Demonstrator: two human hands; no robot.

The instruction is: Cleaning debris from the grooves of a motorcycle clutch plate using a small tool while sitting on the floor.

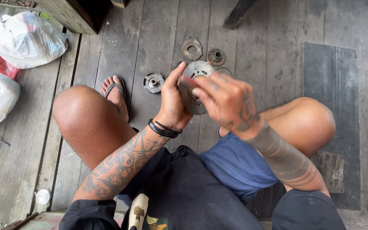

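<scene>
A black garment [179, 196] and blue shorts [235, 164] are being seen nearest the camera, across the lap of the seated person. Just beyond them, a round perforated metal disc [194, 102] is being held upright between the knees, above the wooden plank floor [158, 38]. The left hand [172, 100] is being wrapped around the disc's left rim, thumb and fingers clamped on it; black bands [163, 129] are being worn at that wrist. The right hand [226, 102] is being laid over the disc's face and right side, its fingers blurred, so whether it is gripping cannot be told.

Outward on the floor, a small hub-like metal part [153, 82] is lying just left of the disc, near a sandalled foot [116, 96]. Toward the floor's far edge, a rusty ring plate [192, 49] and a small gear [216, 56] are lying side by side. White plastic bags [24, 38] are being kept at the far left corner, and a dark mat [332, 85] is lying along the right edge.
</scene>
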